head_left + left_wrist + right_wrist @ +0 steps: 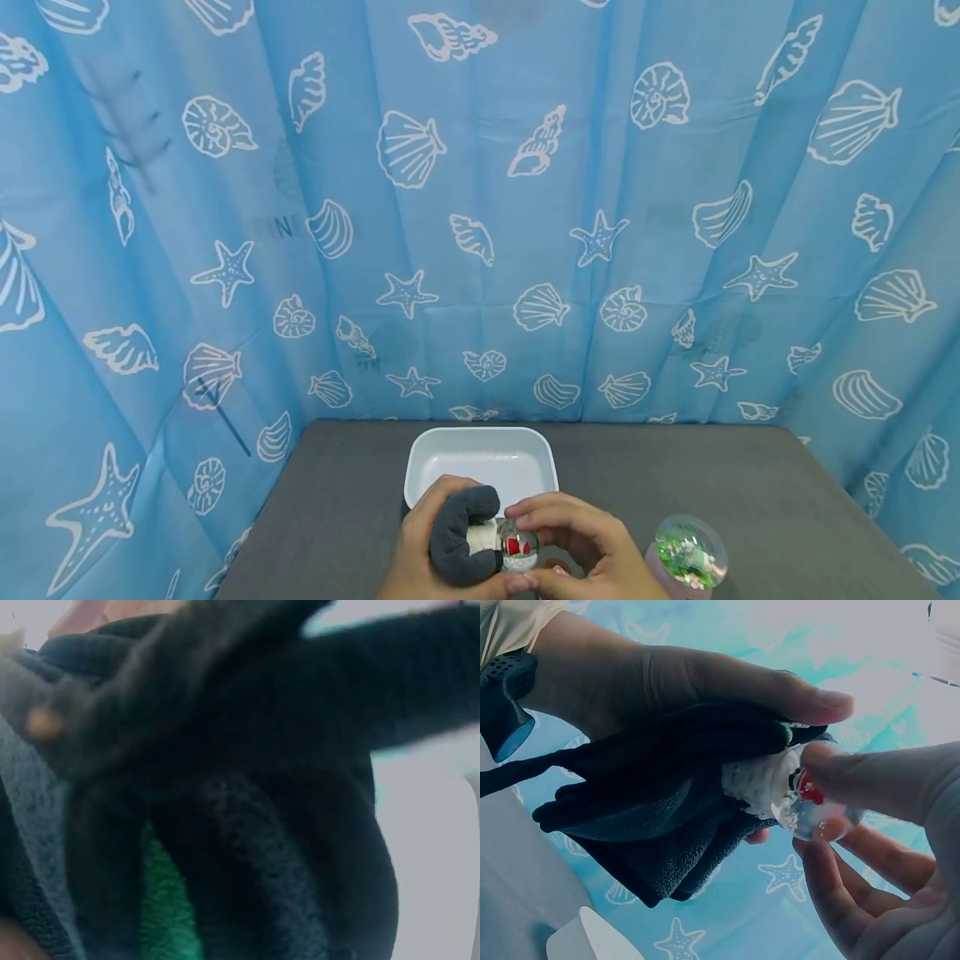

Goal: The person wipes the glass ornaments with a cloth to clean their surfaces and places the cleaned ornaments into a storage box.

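My left hand (423, 546) grips a dark grey fleece cloth (452, 542), which curls around the white base of a small snow globe (517, 546). In the right wrist view, the cloth (660, 817) hangs in folds, and the left thumb lies along its top. My right hand (592, 542) pinches the globe's clear ball between thumb and fingertips; a red figure shows inside the glass ball (810, 791). Dark fabric (247, 825) with a green patch fills most of the left wrist view, hiding the left fingers there.
A white rectangular tray (480, 435) stands on the grey table (345, 500) behind the hands. To the right of the right hand is a second snow globe (688, 554) with green contents and a pink base. A blue curtain (480, 208) with white shells surrounds the table.
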Demonstrator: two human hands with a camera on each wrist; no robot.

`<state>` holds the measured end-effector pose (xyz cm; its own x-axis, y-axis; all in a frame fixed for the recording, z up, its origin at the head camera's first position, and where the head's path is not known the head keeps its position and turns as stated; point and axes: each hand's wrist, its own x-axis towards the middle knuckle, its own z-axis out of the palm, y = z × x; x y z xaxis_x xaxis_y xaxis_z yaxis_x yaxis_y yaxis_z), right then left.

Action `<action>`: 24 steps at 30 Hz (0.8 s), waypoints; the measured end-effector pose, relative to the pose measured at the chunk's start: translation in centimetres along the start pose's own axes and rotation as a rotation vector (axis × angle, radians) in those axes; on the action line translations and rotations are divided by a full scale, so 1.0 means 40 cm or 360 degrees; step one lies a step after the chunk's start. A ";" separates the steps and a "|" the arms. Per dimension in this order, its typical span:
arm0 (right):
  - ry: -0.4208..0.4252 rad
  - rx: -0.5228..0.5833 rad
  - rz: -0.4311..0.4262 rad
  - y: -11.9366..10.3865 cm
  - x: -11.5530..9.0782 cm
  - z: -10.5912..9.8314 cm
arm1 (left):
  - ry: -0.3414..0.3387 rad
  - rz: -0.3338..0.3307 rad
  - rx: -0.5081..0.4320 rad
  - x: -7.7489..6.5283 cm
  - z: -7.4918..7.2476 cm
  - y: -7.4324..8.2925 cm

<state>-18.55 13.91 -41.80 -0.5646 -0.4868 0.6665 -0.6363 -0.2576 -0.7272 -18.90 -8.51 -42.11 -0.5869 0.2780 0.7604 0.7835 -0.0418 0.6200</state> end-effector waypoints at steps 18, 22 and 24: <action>0.0151 -0.0088 0.0361 -0.007 0.004 0.008 | 0.0080 0.0059 0.0124 0.000 0.023 0.010; 0.0167 -0.0111 0.0379 -0.006 0.005 0.010 | 0.0106 0.0081 0.0167 -0.001 0.024 0.007; 0.0163 -0.0113 0.0367 -0.006 0.005 0.010 | 0.0112 0.0085 0.0186 -0.002 0.023 0.003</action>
<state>-18.28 13.54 -41.57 -0.7470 -0.4378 0.5004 -0.5180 -0.0886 -0.8508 -18.57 -7.64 -42.31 -0.5536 0.2101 0.8058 0.8299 0.0587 0.5548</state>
